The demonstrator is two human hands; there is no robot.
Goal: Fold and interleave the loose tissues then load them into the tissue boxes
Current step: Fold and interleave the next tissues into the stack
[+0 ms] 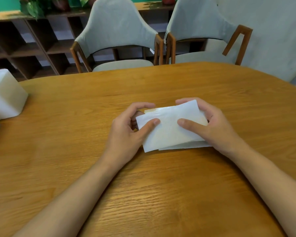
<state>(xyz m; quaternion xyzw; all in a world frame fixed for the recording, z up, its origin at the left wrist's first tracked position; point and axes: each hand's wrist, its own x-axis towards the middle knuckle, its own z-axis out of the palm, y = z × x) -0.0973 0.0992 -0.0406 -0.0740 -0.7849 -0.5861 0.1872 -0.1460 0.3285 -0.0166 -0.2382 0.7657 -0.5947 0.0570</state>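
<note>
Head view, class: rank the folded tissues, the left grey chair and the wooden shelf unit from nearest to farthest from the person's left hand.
1. The folded tissues: gripped by the left hand, at the middle of the table.
2. The left grey chair: beyond the table's far edge.
3. The wooden shelf unit: behind that chair, at the back left.

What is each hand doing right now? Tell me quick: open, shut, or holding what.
Left hand: pinches the left end of the folded tissues.
Right hand: pinches their right end.

Soft even light; edges warped, perhaps slightly blurred.
</note>
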